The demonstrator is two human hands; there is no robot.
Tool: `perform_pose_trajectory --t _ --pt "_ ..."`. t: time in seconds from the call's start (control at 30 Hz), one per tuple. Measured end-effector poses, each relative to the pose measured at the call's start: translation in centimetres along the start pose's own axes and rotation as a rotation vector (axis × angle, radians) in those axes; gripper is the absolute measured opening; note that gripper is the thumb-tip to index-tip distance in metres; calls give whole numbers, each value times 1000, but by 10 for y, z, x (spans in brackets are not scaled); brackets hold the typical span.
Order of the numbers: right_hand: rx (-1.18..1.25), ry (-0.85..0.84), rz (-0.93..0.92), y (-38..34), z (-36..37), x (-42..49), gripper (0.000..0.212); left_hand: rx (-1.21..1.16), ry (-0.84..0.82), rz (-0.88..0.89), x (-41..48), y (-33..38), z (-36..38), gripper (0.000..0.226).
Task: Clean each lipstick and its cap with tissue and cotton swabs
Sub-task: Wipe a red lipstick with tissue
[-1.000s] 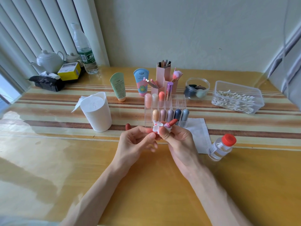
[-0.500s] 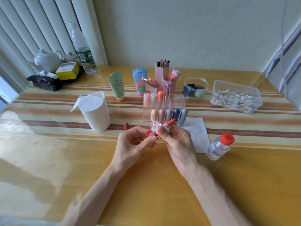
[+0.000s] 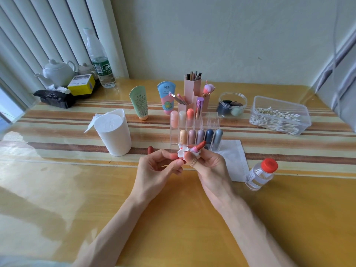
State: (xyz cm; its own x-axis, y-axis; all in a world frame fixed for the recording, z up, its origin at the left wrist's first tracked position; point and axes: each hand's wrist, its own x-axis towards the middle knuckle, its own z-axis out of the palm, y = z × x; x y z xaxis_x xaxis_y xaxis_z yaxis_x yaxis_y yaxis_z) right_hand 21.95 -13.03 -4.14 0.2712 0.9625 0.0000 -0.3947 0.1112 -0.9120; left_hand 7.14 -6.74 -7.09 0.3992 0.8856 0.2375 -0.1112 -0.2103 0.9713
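Right hand (image 3: 210, 166): fingers curled, thumb pressing a crumpled tissue (image 3: 182, 151) round the lipstick (image 3: 199, 146). It's the same grip you had a second ago. You hold it just above the table (image 3: 173, 218) near its middle. The bullet is out and tilted toward 2 o'clock, its tip overlapping the front row of the clear organiser (image 3: 212, 117). The tissue has orange-red smears and sticks out at the lipstick's 10 o'clock.

Left hand (image 3: 154, 170): fingers curled, thumb and forefinger pinching the lipstick's red lower end, right against the tissue. That end is mostly hidden by your fingers.

Versus the earlier frames, almost nothing has moved:
- The lipstick's angle is the same and the tissue is in the same spot.
- I can't make out any shift in either hand.
- The red cap (image 3: 150, 150) shows just past your left forefinger at 12 o'clock of that hand, as before.

Around your hands:
- The organiser is at 12 o'clock, with capped lipsticks in both rows.
- The tissue roll (image 3: 113, 132) is at 10 o'clock.
- A flat tissue sheet (image 3: 234, 158) lies at 3 o'clock, just beside your right hand.
- A red-capped bottle (image 3: 260, 174) is past the sheet, also at 3 o'clock.
- The swab box (image 3: 259, 102) is at 2 o'clock, well apart.

All of these are where they were a second ago.
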Motion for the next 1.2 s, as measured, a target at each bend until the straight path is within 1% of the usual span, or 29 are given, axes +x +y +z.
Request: perform_pose_trajectory --t 0.1,0.23,0.3,0.4,0.5,0.57,0.67,0.73,0.83,0.9,0.97,1.03,1.13,1.2 --pt "-14 2 -1 -2 -2 1 10 37 21 14 0 0 1 16" --pt "-3 -20 -19 -3 -5 1 9 -51 -104 -99 2 4 2 23" --pt "-4 -22 -21 -1 -6 2 12 -64 -122 -109 2 4 -1 20" --pt "-15 0 -25 4 -8 3 26 -59 -25 -63 0 4 -2 13" --pt "-37 30 -28 8 -10 5 41 19 38 -12 0 3 0 20" --pt "-40 26 -29 7 -10 6 44 20 10 -14 0 3 2 21" --pt "-48 -1 -44 6 -12 5 41 33 -80 -36 1 5 1 18" --pt "-65 -9 -55 5 -11 4 41 66 -100 -18 1 4 -1 17" --pt "-64 12 -60 5 -8 2 40 68 -14 22 0 2 -2 12" --pt "-52 28 -61 7 -6 2 40 45 54 38 -2 2 0 14" --pt "-54 38 -59 9 -7 4 41 18 85 35 -1 2 3 17" --pt "-53 45 -47 8 -9 4 38 4 53 18 1 2 5 17" --pt "-62 38 -38 5 -14 4 33 1 -86 -25 3 3 3 20" --pt "-83 22 -39 5 -17 4 34 20 -129 -1 3 2 2 22"
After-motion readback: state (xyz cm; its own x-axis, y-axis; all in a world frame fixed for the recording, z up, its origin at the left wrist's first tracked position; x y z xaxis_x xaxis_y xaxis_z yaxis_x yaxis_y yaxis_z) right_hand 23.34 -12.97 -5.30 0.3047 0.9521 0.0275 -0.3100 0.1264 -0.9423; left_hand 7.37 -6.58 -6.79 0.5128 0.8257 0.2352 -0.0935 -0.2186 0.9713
